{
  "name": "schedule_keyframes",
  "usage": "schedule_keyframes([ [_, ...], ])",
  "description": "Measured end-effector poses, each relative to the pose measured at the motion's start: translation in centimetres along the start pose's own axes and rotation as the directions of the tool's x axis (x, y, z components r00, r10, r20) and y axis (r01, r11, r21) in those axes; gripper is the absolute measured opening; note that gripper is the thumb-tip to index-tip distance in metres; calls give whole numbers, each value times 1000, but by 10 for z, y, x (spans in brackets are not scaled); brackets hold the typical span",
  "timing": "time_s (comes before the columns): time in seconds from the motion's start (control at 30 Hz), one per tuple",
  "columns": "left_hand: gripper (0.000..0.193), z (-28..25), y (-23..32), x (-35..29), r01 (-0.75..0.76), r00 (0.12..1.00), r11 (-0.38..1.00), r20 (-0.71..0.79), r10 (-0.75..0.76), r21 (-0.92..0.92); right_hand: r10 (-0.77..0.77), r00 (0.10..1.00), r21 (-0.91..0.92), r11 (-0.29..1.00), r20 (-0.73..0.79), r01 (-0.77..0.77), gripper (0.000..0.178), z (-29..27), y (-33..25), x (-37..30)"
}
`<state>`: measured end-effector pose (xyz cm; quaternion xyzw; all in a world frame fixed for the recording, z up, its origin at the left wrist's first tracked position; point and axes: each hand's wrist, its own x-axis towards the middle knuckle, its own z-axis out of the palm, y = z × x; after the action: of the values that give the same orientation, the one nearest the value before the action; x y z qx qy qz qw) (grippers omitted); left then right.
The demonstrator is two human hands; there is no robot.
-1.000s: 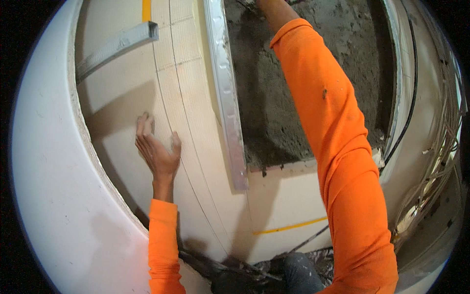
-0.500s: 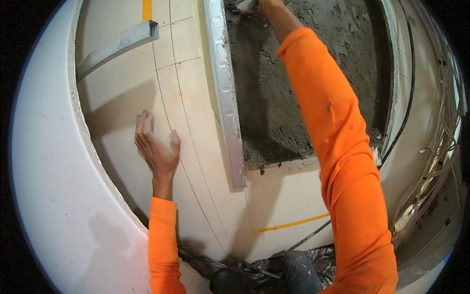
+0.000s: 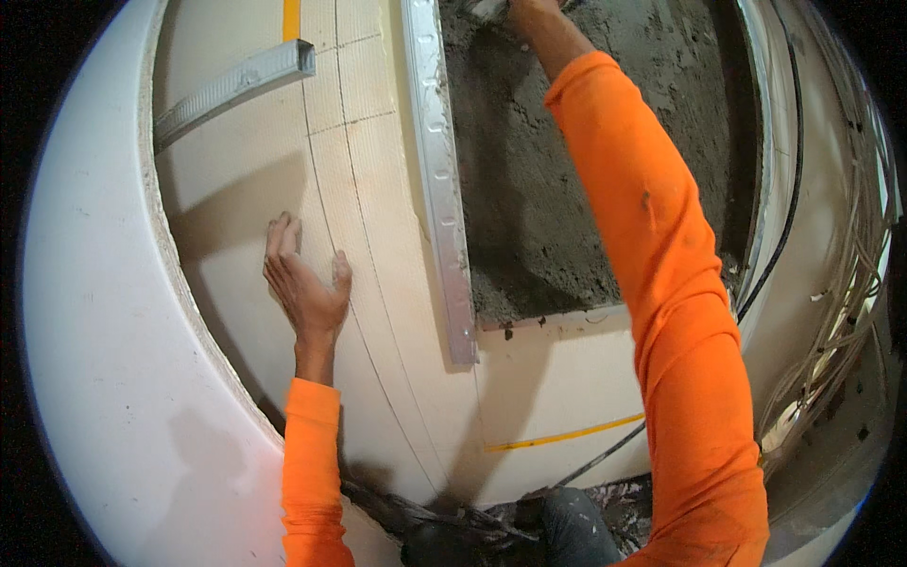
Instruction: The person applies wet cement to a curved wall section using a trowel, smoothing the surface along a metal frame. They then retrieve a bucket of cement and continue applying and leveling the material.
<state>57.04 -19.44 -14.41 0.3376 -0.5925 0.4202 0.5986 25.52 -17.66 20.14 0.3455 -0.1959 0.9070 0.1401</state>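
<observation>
My left hand (image 3: 310, 295) has its fingers stretched out and its thumb apart, holding nothing. It is over the cream ribbed board (image 3: 378, 312), beside a dark drawn line; I cannot tell if it presses on the surface. At the top edge, my right hand (image 3: 543, 19) is closed and partly cut off over wet grey mortar (image 3: 539, 170). A pale, flat, smeared tool (image 3: 487, 9) shows beside its fingers; its exact kind is hidden. A perforated metal strip (image 3: 442, 189) borders the mortar on the left.
A hollow metal channel (image 3: 241, 85) juts in at upper left, near a white curved panel (image 3: 94, 283). A black cable (image 3: 789, 189) and bundled wires (image 3: 855, 255) run along the right. Yellow tape (image 3: 567, 433) crosses the board below, above my knee (image 3: 576, 529).
My right hand and sleeve have shifted slightly right over the mortar. The view has moved a little, while my left hand stays in nearly the same place on the board.
</observation>
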Motion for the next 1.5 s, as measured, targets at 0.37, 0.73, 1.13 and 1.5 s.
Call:
schedule_keyframes([
  [0.37, 67, 7, 8, 4, -1, 1000, 1000, -15, 1, 17, 102, 991, 7, 995, 92, -103, 58, 10, -13, 16],
  [0.73, 69, 3, 8, 6, 12, 1000, 1000, -18, -12, -24, 290, 957, -110, 951, -11, -289, 50, -58, 3, 38],
  [1.13, 75, 6, -11, 0, 21, 994, 999, 107, -26, 46, 242, 966, 457, 872, -88, -176, 44, -8, 23, 32],
  [1.5, 78, -64, 56, 59, 623, 530, 780, 702, -475, 57, 448, 873, 646, 727, -191, -232, 32, 21, -21, 41],
])
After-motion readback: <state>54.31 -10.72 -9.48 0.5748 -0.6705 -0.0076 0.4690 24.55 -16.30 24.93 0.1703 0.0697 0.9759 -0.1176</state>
